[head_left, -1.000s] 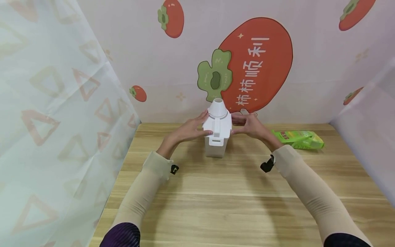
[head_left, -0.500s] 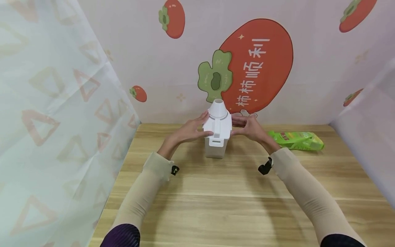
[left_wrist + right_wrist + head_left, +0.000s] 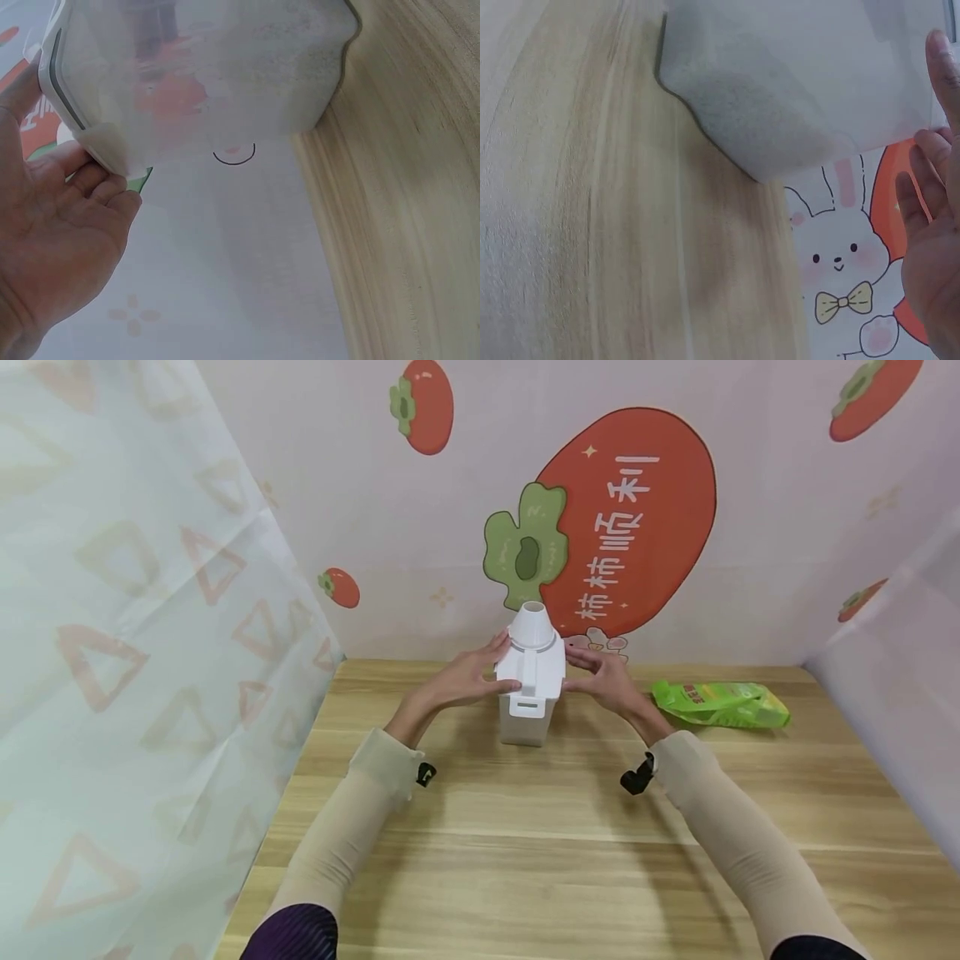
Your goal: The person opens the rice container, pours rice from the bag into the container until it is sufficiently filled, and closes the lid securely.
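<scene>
A translucent plastic storage container (image 3: 525, 731) stands upright on the table, with a white lid (image 3: 552, 667) on it. From the lid's back rises a white cone-shaped piece (image 3: 532, 632), narrow end up. My left hand (image 3: 467, 680) grips the lid's left edge, thumb over its front corner and fingers bent at the rim. On the opposite side, the thumb and fingers of my right hand (image 3: 612, 682) hold the right edge. Pale, grainy contents (image 3: 742, 112) show through the container's lower wall in both wrist views.
A crumpled green packet (image 3: 720, 703) lies on the wooden table (image 3: 510, 860) to the right. Behind the container stands a back wall (image 3: 420, 527) printed with persimmons and a rabbit. Patterned sheets enclose the left and right sides.
My right wrist and forearm have shifted slightly left and down, leaving more of the green packet in sight. Both hands stay at the lid, and the container stands in the same spot.
</scene>
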Tool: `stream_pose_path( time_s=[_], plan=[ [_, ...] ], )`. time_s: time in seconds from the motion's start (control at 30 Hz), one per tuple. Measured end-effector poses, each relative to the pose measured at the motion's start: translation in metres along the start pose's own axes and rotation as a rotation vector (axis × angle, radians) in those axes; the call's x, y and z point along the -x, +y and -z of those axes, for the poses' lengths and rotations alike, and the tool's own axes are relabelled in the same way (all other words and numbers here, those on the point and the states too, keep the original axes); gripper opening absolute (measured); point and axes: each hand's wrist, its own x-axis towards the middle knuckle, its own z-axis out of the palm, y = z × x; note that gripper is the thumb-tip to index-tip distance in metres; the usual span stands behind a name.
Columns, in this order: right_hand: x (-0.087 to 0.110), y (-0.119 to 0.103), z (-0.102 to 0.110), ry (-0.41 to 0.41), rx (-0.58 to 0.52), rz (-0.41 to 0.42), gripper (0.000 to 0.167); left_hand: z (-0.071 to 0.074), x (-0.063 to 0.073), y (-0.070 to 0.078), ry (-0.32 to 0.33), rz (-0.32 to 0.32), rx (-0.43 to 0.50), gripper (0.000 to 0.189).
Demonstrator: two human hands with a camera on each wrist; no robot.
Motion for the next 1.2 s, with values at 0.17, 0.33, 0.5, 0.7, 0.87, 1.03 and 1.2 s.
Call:
stream_pose_path(
  time_s=[0.17, 0.33, 0.5, 0.7, 0.87, 1.03, 1.2],
  plan=[
    [0.001, 0.004, -0.003, 0.013, 0.003, 0.032, 0.071, 0.000, -0.001, 0.001, -0.004, -0.003, 0.008, 0.096],
    [0.003, 0.005, -0.003, 0.003, 0.015, 0.039, 0.071, -0.001, 0.000, 0.002, -0.005, 0.004, 0.006, 0.096],
    [0.001, 0.004, 0.002, -0.066, 0.015, 0.051, 0.070, -0.002, 0.001, 0.002, 0.006, 0.010, 0.010, 0.095],
    [-0.001, 0.002, 0.013, -0.135, -0.030, 0.007, 0.071, -0.001, 0.001, 0.001, 0.013, 0.004, 0.001, 0.094],
    [-0.002, 0.000, 0.015, -0.116, 0.000, -0.023, 0.072, -0.001, 0.001, 0.001, 0.014, 0.002, 0.004, 0.095],
    [-0.003, -0.001, 0.012, -0.099, -0.019, -0.033, 0.072, 0.000, 0.002, 0.002, 0.018, 0.004, 0.005, 0.093],
    [-0.003, 0.002, 0.011, -0.093, -0.011, -0.038, 0.072, -0.002, 0.002, 0.002, 0.026, -0.001, 0.007, 0.093]
  ],
)
